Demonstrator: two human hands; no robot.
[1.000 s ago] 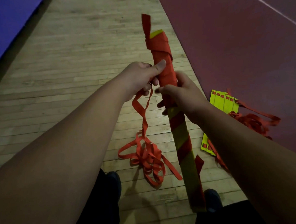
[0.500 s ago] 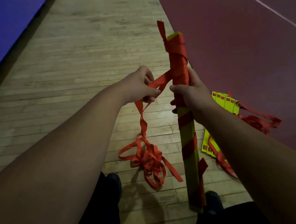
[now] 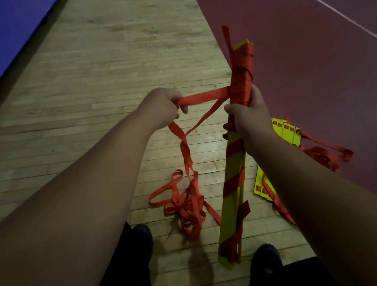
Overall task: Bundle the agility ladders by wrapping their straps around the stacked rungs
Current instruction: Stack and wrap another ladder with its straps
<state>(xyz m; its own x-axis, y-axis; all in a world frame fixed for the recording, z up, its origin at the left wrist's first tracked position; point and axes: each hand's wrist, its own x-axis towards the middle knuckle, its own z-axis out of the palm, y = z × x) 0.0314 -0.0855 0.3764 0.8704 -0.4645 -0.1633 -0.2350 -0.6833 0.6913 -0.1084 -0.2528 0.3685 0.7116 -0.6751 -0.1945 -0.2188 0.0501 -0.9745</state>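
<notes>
Our left hand is closed on the red strap, with the fingers curled over it, and holds it taut where it runs leftward from the bundle. Our right hand is clamped round the stacked rungs about halfway along. The thumb lies up the right side and the fingertips show at the left edge.

Both bare forearms reach forward from the near corners, the left hand out to the left of the bundle and the right hand on it.

The stacked rungs stand almost upright in front of us, between the 2 hands and the 2 dark shoes. We cannot tell whether the near end touches the floor. Above the right hand the yellow rungs are thickly wound in red, with a yellow tip and 1 strap end sticking out at the far end. Below the hand the yellow shows between widely spaced slanting red turns.

From the left hand the strap drops to a loose tangle on the wooden floor, just left of the bundle. A thinner strand also runs from the bundle down to that tangle.

A second ladder lies flat to the right, partly hidden by our right forearm. Its red strap spills over the dark red surface.
</notes>
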